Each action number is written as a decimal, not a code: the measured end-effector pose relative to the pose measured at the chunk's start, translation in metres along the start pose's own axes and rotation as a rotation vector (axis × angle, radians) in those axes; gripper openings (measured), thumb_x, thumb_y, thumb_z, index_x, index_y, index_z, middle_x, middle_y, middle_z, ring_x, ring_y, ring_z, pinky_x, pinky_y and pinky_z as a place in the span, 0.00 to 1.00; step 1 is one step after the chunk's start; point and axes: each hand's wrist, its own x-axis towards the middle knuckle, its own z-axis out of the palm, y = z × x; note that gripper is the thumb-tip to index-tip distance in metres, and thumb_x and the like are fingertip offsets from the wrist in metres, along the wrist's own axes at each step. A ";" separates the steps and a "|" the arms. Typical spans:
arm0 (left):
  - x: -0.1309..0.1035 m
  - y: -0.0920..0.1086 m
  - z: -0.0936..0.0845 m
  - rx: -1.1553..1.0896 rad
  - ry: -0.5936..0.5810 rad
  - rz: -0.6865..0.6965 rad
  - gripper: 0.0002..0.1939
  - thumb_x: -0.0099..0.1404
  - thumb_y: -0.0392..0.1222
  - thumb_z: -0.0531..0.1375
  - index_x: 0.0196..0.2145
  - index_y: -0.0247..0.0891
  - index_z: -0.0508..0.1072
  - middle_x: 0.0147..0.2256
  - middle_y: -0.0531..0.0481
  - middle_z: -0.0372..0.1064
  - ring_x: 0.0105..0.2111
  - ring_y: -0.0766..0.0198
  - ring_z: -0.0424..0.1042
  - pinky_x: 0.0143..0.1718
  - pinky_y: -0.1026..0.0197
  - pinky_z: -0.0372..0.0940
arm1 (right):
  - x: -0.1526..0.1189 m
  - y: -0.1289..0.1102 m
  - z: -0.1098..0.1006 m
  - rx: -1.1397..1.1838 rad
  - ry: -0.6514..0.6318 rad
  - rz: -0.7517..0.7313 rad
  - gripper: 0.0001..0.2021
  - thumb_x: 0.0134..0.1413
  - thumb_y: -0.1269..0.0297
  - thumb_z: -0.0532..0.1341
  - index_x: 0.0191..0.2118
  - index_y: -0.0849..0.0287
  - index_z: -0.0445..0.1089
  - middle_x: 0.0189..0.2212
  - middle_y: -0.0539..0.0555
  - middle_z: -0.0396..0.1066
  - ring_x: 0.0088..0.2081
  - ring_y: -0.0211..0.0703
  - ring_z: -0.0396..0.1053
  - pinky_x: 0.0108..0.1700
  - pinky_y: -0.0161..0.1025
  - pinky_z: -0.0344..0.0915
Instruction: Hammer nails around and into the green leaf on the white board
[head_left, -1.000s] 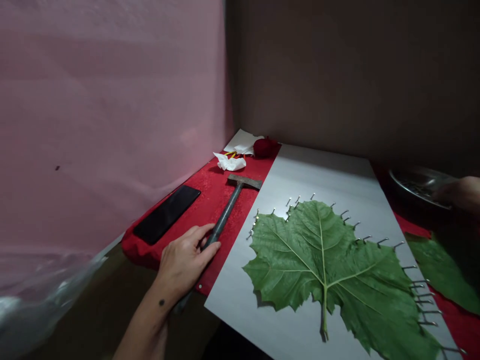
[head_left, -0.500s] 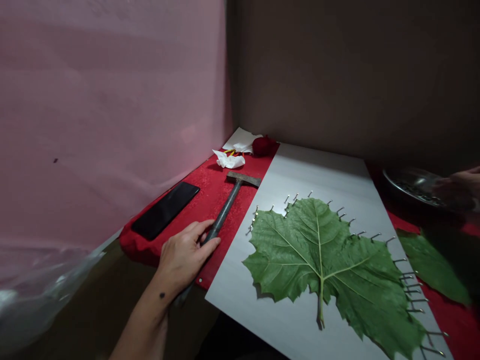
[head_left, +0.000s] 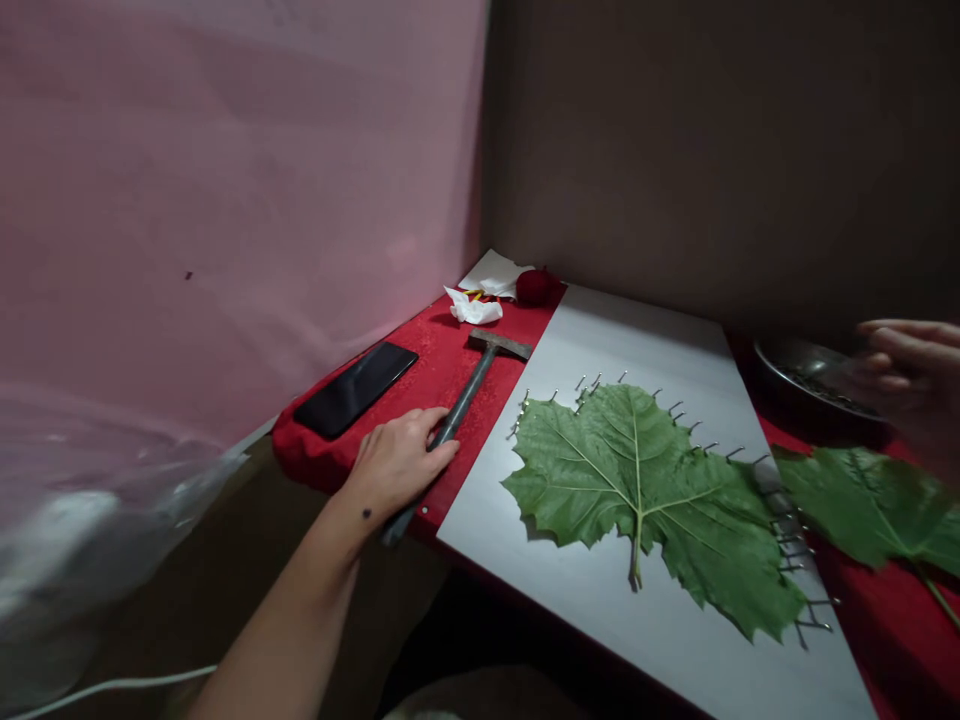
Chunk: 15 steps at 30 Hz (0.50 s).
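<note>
Two hands in view: your left hand (head_left: 401, 462) lies flat over the hammer (head_left: 459, 417) handle, fingers draped on it but not curled under, so resting, not clamped. The hammer lies on the red cloth (head_left: 420, 385) along the white board's (head_left: 637, 330) left edge, head toward the far corner. Your right hand (head_left: 911, 375) is blurred at the right edge, above the metal dish (head_left: 806, 385); can't tell its grip. A leaf (head_left: 645, 495) lies on the board, ringed by nails (head_left: 675, 408). Phone (head_left: 355, 389) near the cloth's left edge.
</note>
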 end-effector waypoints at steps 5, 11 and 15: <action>-0.001 0.002 0.001 0.057 -0.001 0.020 0.19 0.65 0.46 0.56 0.52 0.41 0.68 0.47 0.44 0.72 0.44 0.52 0.72 0.44 0.47 0.66 | -0.059 -0.015 0.019 0.218 -0.163 0.332 0.19 0.14 0.60 0.76 0.21 0.62 0.75 0.20 0.54 0.60 0.21 0.33 0.57 0.20 0.38 0.52; -0.005 0.001 0.004 0.074 0.016 0.041 0.18 0.66 0.47 0.57 0.51 0.38 0.68 0.48 0.43 0.69 0.44 0.55 0.71 0.45 0.46 0.67 | -0.110 -0.007 0.034 0.199 -0.467 0.336 0.18 0.25 0.57 0.75 0.30 0.58 0.79 0.20 0.57 0.67 0.22 0.40 0.63 0.23 0.41 0.59; -0.005 0.000 0.005 0.066 0.033 0.048 0.18 0.66 0.46 0.57 0.52 0.39 0.67 0.49 0.43 0.68 0.44 0.55 0.71 0.45 0.46 0.67 | -0.128 -0.007 0.059 0.109 -0.632 0.187 0.14 0.43 0.51 0.67 0.31 0.57 0.78 0.18 0.53 0.66 0.24 0.38 0.61 0.26 0.39 0.58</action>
